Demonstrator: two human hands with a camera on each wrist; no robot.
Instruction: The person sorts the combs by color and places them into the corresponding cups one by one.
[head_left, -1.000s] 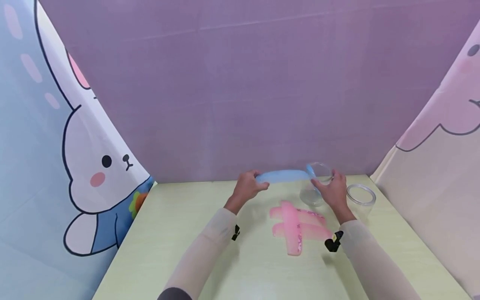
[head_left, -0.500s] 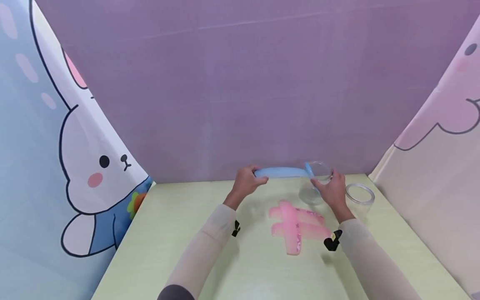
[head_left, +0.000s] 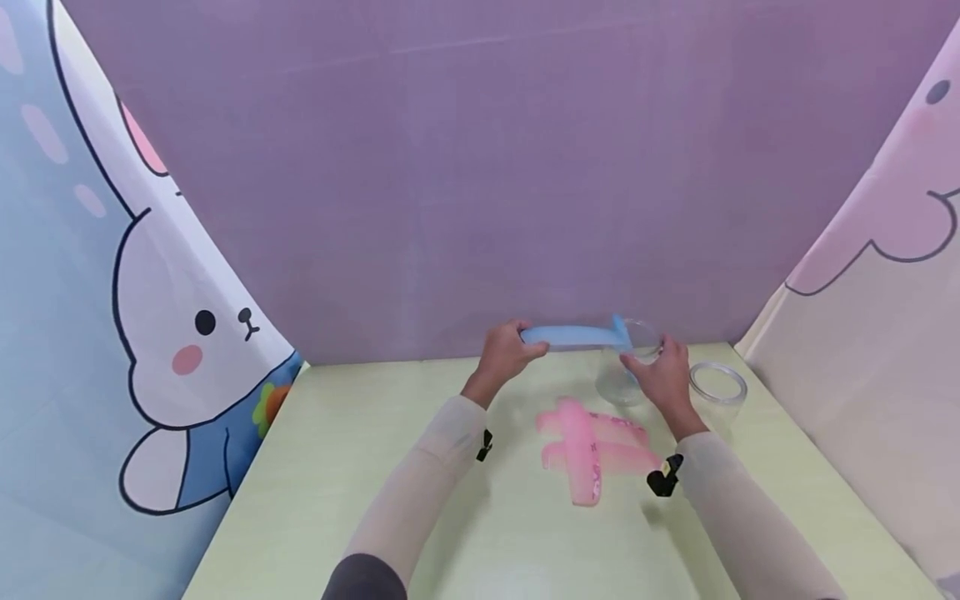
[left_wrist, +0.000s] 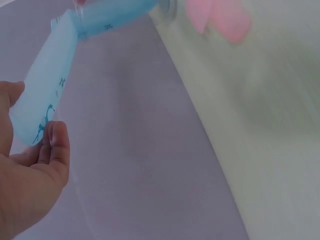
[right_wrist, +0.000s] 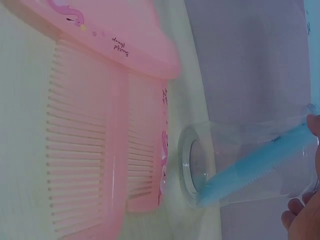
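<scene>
My left hand pinches one end of a blue comb, held level above the back of the table. Its far end meets the top of a second blue comb, which leans inside a clear jar. The right hand grips that jar near its mouth, thumb at the near side. In the left wrist view, the held comb shows teeth along one edge and a dark print near the fingers. Pink combs lie crossed in front of the jar, one across two others.
Another clear jar with a silver rim stands right of the right hand. A purple cloth wall rises behind the pale table. Printed cartoon cloths hang at both sides.
My left hand has moved slightly up and to the right with the blue comb, bringing its far end against the comb in the jar. The right hand stays at the jar.
</scene>
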